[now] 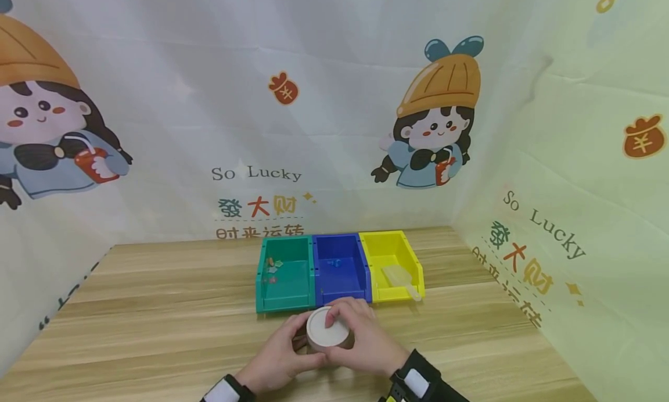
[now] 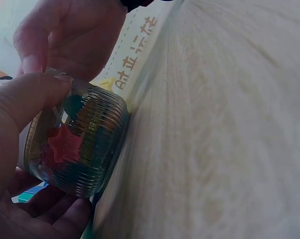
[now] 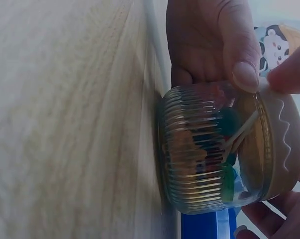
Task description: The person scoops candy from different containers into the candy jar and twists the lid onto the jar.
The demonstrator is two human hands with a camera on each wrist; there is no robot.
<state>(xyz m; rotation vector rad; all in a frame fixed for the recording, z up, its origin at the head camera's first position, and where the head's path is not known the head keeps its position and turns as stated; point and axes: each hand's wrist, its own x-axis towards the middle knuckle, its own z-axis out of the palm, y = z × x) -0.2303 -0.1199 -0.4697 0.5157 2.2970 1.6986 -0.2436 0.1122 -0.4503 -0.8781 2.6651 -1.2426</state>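
A ribbed glass jar (image 3: pixel 192 154) stands on the wooden table, holding small colourful pieces, among them a red star (image 2: pixel 64 144). Its pale lid (image 1: pixel 320 332) sits on top, with a white wavy line on its side in the right wrist view. My left hand (image 1: pixel 277 355) grips the jar from the left, thumb near the rim. From the right, my right hand (image 1: pixel 368 339) holds the lid, its fingers curled about the edge and one finger bent over the top.
Just beyond the jar are three joined bins: a green bin (image 1: pixel 287 303) with small pieces, a blue bin (image 1: pixel 342 289) with blue bits, and a yellow bin (image 1: pixel 381 245) holding a translucent scoop (image 1: pixel 399 277). A printed curtain (image 1: pixel 334 123) hangs behind the table (image 1: pixel 157 320).
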